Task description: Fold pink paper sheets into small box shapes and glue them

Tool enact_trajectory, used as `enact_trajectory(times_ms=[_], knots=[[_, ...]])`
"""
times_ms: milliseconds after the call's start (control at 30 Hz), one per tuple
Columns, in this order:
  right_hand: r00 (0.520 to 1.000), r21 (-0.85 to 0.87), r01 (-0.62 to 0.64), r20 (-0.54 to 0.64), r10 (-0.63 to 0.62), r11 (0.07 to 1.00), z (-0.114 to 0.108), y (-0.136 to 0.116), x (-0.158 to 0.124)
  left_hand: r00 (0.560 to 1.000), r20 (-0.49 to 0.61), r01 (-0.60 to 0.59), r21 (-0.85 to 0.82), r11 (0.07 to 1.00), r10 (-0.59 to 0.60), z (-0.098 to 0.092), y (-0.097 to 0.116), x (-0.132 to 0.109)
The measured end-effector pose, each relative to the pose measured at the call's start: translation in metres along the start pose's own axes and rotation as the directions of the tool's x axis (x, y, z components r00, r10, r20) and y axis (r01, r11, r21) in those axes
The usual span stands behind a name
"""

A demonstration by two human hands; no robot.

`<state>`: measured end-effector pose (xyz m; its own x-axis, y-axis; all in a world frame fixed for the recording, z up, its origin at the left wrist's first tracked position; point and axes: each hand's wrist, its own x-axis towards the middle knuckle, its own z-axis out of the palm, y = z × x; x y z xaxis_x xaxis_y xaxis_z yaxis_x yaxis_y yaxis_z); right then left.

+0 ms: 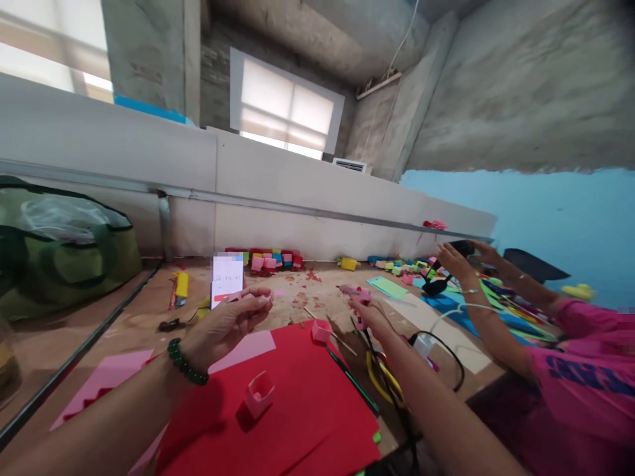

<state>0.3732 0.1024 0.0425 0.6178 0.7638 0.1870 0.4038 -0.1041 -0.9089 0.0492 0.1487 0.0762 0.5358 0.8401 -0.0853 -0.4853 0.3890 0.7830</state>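
the left hand (233, 324) has its fingers (258, 305) pinched together on a small pink piece (266, 298), held up just off the table; the piece is too small and blurred to tell how far it is folded. the right hand (372, 316) is closed around a pink glue gun (353, 291), nozzle toward the left fingers, the two hands near but apart. below the left fingers, on the red sheet (297, 430), sits a near cube (258, 395) of pink paper, and between the two hands, just below the gun, a far cube (321, 330); both look folded and done. beyond the fingers, against the wall, stands a row of cubes (270, 259) in many colours, so a good deal of work seems finished already. the piece in the fingers looks like the one in hand, not yet a cube as far as i can judge. uncut pink sheets (104, 380) lie under the left wrist, which suggests more is left. a phone (227, 277) stands just behind the left fingers, and scissors (384, 380) lie under the right forearm. off to the right a co-worker's hands (454, 261) hold something black.
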Motion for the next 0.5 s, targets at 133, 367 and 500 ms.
enact_trajectory(times_ms=[133, 367, 500], knots=[[0.999, 0.212, -0.029, 0.024, 0.025, 0.977, -0.013, -0.030, -0.020, 1.000, -0.008, 0.000, 0.004, 1.000, 0.000, 0.003, 0.000, -0.003], [0.994, 0.410, 0.063, 0.052, -0.093, 0.910, -0.018, -0.050, -0.101, 1.000, -0.019, -0.004, 0.029, 1.000, 0.004, 0.007, 0.001, -0.009], [0.996, 0.277, 0.049, 0.052, -0.066, 0.960, -0.013, -0.061, -0.133, 1.000, 0.014, 0.006, 0.043, 0.999, -0.007, 0.008, 0.001, -0.012]])
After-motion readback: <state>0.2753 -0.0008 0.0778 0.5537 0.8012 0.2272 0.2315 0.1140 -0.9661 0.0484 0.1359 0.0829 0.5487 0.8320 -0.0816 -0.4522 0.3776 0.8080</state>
